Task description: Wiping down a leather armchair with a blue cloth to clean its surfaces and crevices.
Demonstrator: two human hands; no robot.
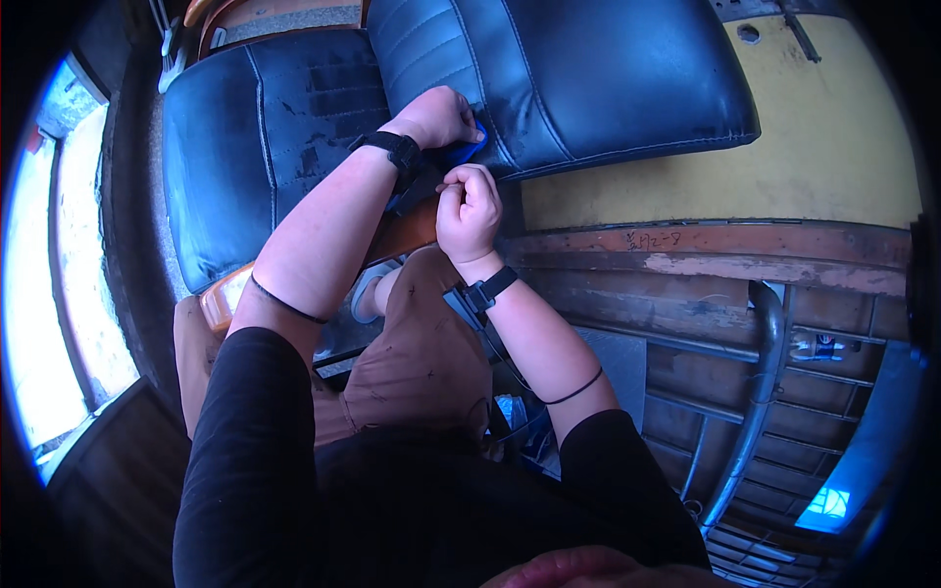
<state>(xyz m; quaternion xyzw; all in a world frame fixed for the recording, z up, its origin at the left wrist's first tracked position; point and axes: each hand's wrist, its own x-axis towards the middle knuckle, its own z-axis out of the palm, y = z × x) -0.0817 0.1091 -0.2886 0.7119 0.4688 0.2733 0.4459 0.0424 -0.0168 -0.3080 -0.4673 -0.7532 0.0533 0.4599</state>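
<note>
My left hand [439,120] is closed at the lower edge of a black padded cushion [608,73] with stitched seams. Its fingers pinch a small piece of blue cloth-like material [469,150] against that edge. Just below, my right hand [470,214] is curled up, thumb against the fingers; whatever it may hold is hidden. To the left lies a second black cushion [319,127], its surface scuffed, meeting the first one along a seam. A varnished wooden rail [404,235] passes under my wrists. Both wrists wear black bands.
A pale yellow panel [823,137] and a worn wooden beam [706,245] lie to the right. Beneath them is a metal-tube rack [765,372] with a plastic bottle [818,347]. Bright openings [88,284] stand at the far left. My knees are below the cushions.
</note>
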